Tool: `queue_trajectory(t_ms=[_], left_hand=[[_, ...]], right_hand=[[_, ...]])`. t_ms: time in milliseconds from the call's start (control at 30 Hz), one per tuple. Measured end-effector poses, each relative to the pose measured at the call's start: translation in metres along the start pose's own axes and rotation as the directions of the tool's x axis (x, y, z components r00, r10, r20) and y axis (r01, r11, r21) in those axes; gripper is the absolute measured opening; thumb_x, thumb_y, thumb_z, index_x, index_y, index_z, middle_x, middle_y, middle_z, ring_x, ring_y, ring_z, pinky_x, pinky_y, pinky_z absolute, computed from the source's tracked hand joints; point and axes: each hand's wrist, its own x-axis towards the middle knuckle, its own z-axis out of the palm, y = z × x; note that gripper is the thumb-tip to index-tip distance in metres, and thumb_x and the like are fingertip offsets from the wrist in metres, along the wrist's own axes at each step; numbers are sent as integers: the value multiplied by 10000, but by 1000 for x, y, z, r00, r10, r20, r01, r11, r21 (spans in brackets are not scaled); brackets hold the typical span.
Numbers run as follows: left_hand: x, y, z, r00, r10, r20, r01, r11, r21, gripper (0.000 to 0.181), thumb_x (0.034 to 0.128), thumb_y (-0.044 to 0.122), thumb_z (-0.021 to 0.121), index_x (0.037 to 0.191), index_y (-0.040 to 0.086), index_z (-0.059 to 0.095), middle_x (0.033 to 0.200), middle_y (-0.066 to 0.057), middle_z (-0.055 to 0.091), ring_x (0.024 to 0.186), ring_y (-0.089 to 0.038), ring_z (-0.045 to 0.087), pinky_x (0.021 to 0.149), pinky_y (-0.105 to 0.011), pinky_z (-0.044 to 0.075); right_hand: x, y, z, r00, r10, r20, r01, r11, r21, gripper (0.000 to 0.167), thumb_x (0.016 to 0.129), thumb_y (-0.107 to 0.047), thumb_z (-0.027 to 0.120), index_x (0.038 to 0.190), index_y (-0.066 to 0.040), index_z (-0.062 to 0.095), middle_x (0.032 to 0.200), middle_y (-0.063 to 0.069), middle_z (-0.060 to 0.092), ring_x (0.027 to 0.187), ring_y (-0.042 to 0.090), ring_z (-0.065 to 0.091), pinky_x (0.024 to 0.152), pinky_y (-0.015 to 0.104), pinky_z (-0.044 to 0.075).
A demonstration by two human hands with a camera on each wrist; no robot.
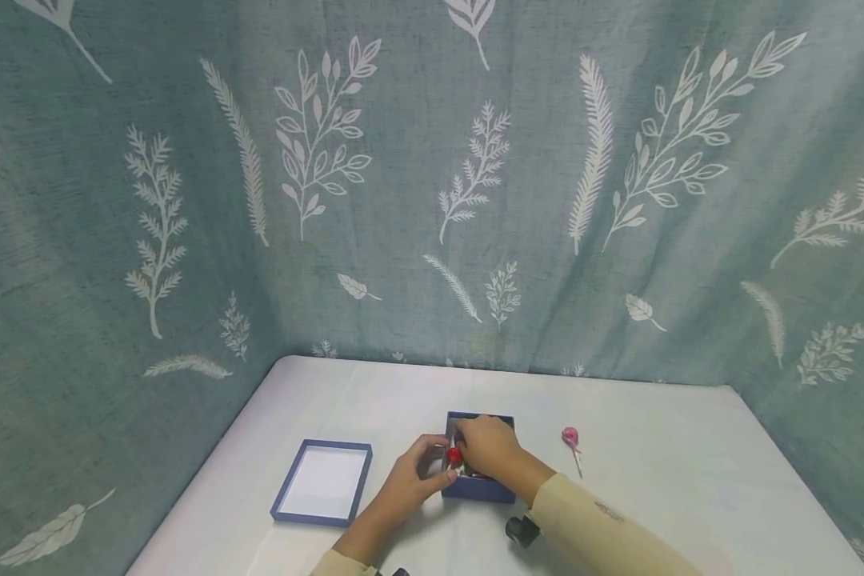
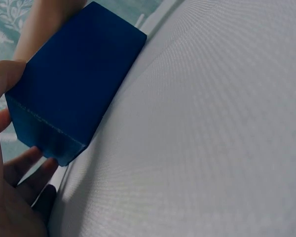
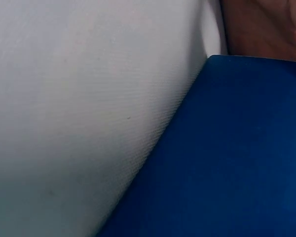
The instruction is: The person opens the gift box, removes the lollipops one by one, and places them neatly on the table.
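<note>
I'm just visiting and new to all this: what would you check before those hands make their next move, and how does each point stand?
1. Box uncovered: ok; the blue box is open, its apparent lid lying apart to the left.
2. Box steadied: ok; the left hand holds its left side.
3. Right hand's grip: cannot tell; the right hand is in the box, fingertips hidden.
4. Contents: cannot tell; a red item shows, but the right hand blocks much.
5. Right side free of loose things: not ok; a pink lollipop lies there.
</note>
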Motion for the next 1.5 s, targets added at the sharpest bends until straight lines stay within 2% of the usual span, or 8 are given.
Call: queue_trajectory(t_ms=[300,433,533,667,967,1067,1300,1500], left_hand=[[3,3,-1,1000,-2,-3,2,998,-69,507,859,301,742,1306,190,531,1373,-39,546,1274,-285,495,1118,-571,243],[-3,24,-6,1000,-7,6,8,997,-72,496,869,232,734,1306,119,531,1378,-107,536,1285,-336,476,1113,-577,248],[-3,21,-6,1000,10,8,-9,997,-80,498,867,246,738,1304,127,533,1378,-86,538,1275,-319,490,1110,-566,265],[4,0,-1,1000,31,2,-30,996,-82,513,859,316,743,1310,190,532,1387,-5,532,1284,-270,486,1116,-552,264],[5,2,-1,1000,13,-4,-13,997,-74,518,864,239,743,1323,138,525,1362,-59,551,1284,-303,486,1112,-559,265],[3,6,0,1000,9,1,-9,996,-85,515,867,186,736,1325,92,518,1366,-122,540,1276,-349,485,1107,-578,260],[-8,35,-4,1000,7,0,-7,997,-80,489,869,169,725,1293,35,522,1359,-198,528,1268,-394,481,1086,-589,291],[-9,36,-4,1000,1,10,0,996,-93,489,874,172,724,1297,33,522,1345,-203,539,1275,-396,475,1087,-572,300]], right_hand=[[9,-6,-1,1000,20,24,-20,1000,-12,221,897,-301,698,1045,-139,683,780,-52,671,770,153,674,728,343,578],[8,-8,-4,1000,20,19,-20,1000,-25,218,898,-296,701,1055,-151,663,838,-34,683,819,179,681,732,349,578],[6,-7,-7,1000,-6,-25,5,1000,-29,169,906,-281,690,1020,-166,640,825,-38,667,792,166,672,700,326,573],[0,-2,-18,996,-32,-87,30,999,-27,188,927,-251,664,1090,-160,635,840,-20,665,766,167,667,668,324,571],[-12,8,-36,973,-47,-225,63,996,64,268,953,-276,638,1199,-169,628,986,-17,691,851,184,682,745,360,568],[-19,11,-41,967,-44,-253,71,993,97,283,960,-280,630,1218,-167,622,1006,-17,686,871,188,682,776,380,564],[-32,28,-54,950,-57,-309,101,986,130,253,944,-262,655,1182,-181,629,998,-44,687,881,152,673,780,367,561],[-43,48,-63,938,-30,-346,103,976,193,230,936,-232,672,1156,-173,649,985,-51,696,770,103,643,685,331,548]])
